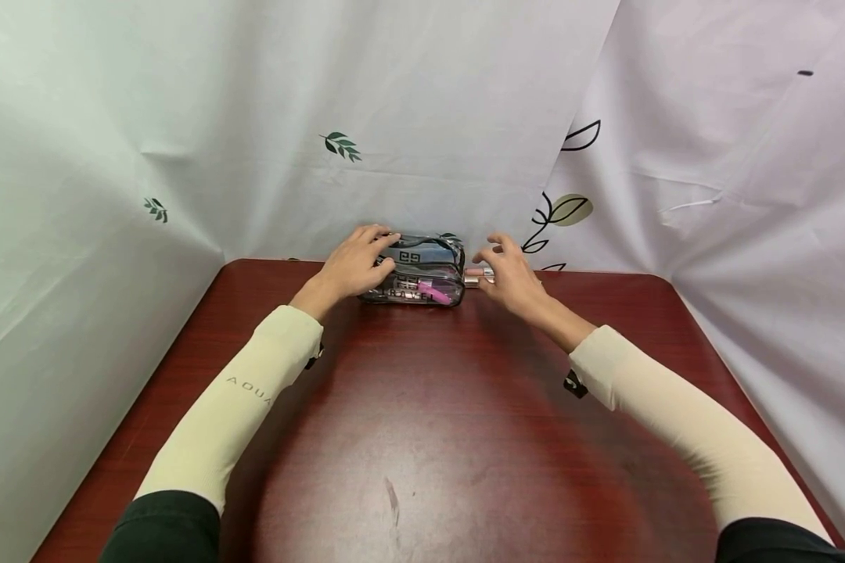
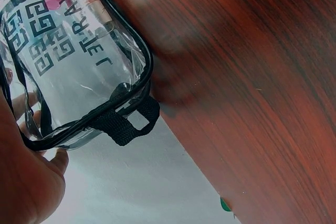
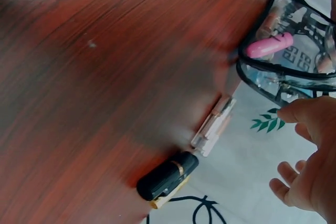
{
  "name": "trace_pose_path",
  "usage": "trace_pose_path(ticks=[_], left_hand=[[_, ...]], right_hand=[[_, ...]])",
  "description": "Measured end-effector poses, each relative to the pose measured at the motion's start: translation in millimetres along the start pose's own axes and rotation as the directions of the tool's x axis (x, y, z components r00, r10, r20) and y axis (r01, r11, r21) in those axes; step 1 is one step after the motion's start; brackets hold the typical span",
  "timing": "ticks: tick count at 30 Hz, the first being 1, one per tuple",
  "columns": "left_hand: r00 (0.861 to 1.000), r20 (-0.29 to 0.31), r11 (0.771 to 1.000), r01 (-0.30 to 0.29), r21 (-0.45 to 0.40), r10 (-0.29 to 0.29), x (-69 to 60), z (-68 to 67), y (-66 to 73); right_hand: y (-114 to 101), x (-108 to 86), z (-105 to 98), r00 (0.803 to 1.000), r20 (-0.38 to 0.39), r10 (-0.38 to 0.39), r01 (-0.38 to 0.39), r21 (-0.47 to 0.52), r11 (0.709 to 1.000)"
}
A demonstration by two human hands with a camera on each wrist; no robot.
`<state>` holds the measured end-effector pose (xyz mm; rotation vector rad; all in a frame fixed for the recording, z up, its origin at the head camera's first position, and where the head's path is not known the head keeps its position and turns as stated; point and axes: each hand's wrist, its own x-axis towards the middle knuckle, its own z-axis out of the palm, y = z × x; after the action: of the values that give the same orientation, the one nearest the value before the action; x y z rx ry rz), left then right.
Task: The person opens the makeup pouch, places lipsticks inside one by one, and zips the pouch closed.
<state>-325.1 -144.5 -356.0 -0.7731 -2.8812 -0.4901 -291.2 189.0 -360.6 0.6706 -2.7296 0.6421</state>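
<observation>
A clear zippered cosmetic pouch (image 1: 426, 270) with black trim and dark lettering stands at the table's back edge. Inside it a pink tube (image 3: 270, 44) and other small cosmetics show through the plastic. My left hand (image 1: 355, 258) grips the pouch's left end, its fingers over the top; in the left wrist view some fingers are visible behind the clear wall. Just off the pouch's right end, my right hand (image 1: 510, 277) hovers with loosely bent fingers and nothing in them. Beneath it, pale lip gloss tubes (image 3: 214, 125) lie beside the pouch, partly hidden in the head view.
A black cosmetic tube (image 3: 168, 175) and a gold-coloured tube (image 3: 169, 192) lie further along the back edge. White cloth (image 1: 422, 117) with leaf prints hangs behind and at both sides of the dark red table (image 1: 422, 407). A black strap loop (image 2: 128, 124) sticks out from the pouch's end.
</observation>
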Motion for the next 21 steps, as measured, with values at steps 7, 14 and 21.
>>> trace_pose_path(ticks=[7, 14, 21], left_hand=[[1.000, 0.008, 1.000, 0.003, 0.000, -0.003, -0.2, 0.6, 0.3], [1.000, 0.000, 1.000, 0.005, -0.011, -0.005, -1.0, -0.7, 0.2], [1.000, -0.005, 1.000, -0.001, -0.006, 0.001, -1.1, 0.4, -0.3]], right_hand=[[13, -5.3, -2, 1.000, 0.007, 0.023, -0.022, -0.038, 0.999], [25, -8.7, -4, 0.998, 0.008, 0.055, -0.055, -0.060, 0.997], [39, -13.1, -3, 0.995, 0.000, 0.097, -0.097, -0.065, 0.993]])
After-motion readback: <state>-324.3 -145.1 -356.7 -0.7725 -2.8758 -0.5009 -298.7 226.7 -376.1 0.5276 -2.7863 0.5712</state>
